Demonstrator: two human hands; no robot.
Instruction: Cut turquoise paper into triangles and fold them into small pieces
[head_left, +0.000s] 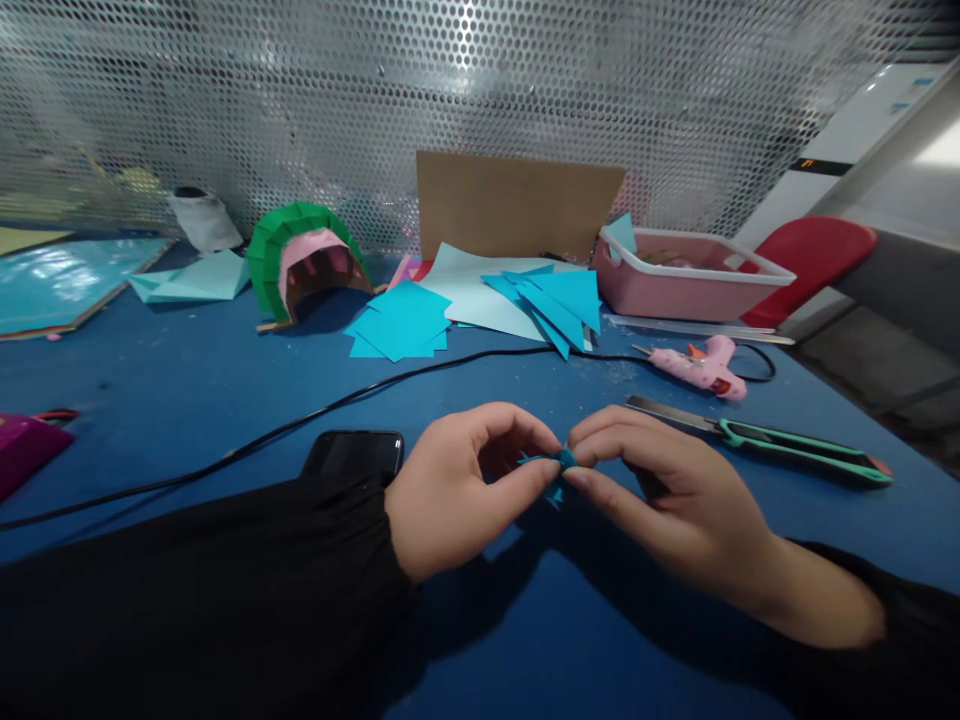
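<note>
Between my fingertips is a small folded piece of blue paper (568,458), mostly covered by the fingers. My left hand (472,480) pinches its left side with thumb and forefinger. From the right, my right hand (667,490) pinches the same piece, and the two hands almost touch. A tiny blue bit of paper (556,495) shows just below the fingertips; whether it belongs to the same piece I cannot tell. Green-handled scissors (795,447) lie right of my right hand. Close to my left wrist rests a black phone (356,455), partly behind the sleeve.
Blue paper squares (405,320) and folded blue triangles (551,300) lie behind the hands. A pink glue gun (701,367) trails a black cable (300,420) across the blue table. Farther back stand a green paper arch (266,250), a cardboard sheet (517,205) and a pink basket (675,285).
</note>
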